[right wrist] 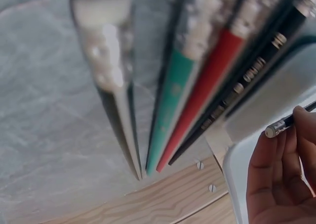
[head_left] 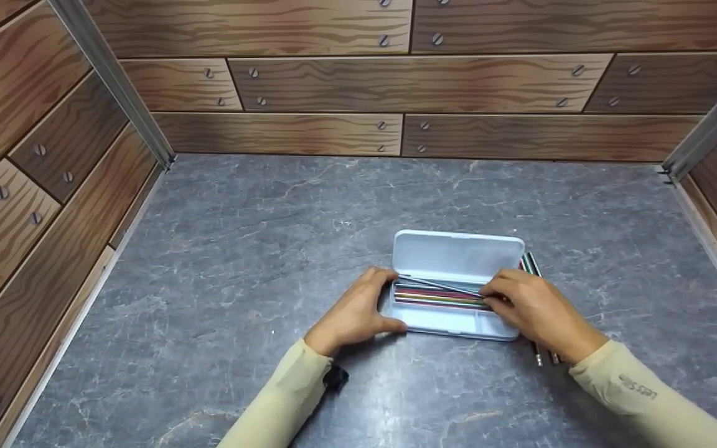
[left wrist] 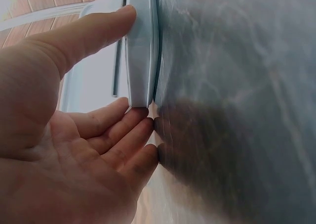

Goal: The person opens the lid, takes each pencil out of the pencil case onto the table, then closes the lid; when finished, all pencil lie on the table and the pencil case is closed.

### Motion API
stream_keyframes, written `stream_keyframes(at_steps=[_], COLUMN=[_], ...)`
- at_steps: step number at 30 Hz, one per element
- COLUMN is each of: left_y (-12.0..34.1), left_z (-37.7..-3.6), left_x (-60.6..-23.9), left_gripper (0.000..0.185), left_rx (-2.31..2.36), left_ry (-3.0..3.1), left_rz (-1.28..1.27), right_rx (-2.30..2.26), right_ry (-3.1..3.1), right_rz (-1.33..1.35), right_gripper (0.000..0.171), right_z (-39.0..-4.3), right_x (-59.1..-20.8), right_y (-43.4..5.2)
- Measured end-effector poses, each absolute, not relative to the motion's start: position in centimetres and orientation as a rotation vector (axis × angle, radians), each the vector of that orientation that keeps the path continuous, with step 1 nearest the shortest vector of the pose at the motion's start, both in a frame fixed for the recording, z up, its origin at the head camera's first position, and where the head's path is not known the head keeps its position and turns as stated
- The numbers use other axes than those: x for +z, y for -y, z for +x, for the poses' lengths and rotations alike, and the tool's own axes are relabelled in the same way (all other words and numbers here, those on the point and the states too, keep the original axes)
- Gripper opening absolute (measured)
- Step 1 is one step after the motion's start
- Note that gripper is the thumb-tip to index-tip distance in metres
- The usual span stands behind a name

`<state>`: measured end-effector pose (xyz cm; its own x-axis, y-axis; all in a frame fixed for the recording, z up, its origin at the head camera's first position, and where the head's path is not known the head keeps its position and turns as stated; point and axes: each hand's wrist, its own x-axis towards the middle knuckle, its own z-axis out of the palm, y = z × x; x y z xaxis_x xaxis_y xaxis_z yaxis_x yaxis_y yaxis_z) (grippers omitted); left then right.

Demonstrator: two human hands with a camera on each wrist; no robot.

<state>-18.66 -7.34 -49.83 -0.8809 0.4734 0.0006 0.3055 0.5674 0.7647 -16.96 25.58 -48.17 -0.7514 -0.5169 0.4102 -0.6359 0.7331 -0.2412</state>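
A pale blue pencil case [head_left: 434, 320] lies with its lid [head_left: 455, 254] raised at the back. Several coloured pencils [head_left: 436, 298] lie lengthwise inside it. My left hand [head_left: 353, 312] holds the case's left end, thumb at the front corner and fingers around the end. In the left wrist view the thumb presses the case's front wall [left wrist: 140, 61]. My right hand [head_left: 536, 308] pinches a dark pencil [head_left: 442, 285] near its eraser end [right wrist: 279, 127]. This pencil slants over the others, its far end near the case's back left corner.
Right of the case, partly behind my right hand, several loose pencils lie on the grey marbled tabletop [head_left: 240, 298]. Among them are a green pencil [right wrist: 173, 95], a red pencil [right wrist: 207, 85] and a black pencil [right wrist: 247, 83]. Wood-patterned walls [head_left: 321, 84] enclose the back and sides.
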Motion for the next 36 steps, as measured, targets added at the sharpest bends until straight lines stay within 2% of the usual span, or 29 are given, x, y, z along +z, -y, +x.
stream_keyframes(at_steps=[12,31,36], left_y=[7.3,7.4,7.4], left_z=[-18.7,-18.7,-18.6], left_x=[-49.9,-49.9,-49.9], left_gripper=[0.085,0.087,0.087], left_rx=[1.204,1.208,1.227], left_ry=[-2.609,-2.601,-2.588], left_rz=[0.69,0.665,0.66], right_rx=[0.783,0.977,0.956], right_ry=[2.529,2.651,2.758], right_rz=[0.775,0.146,0.011], right_gripper=[0.028,0.016,0.02], right_z=[-16.0,-14.6,-14.2], right_x=[-47.0,-46.6,-46.7], right_y=[-27.6,-32.5,-33.4])
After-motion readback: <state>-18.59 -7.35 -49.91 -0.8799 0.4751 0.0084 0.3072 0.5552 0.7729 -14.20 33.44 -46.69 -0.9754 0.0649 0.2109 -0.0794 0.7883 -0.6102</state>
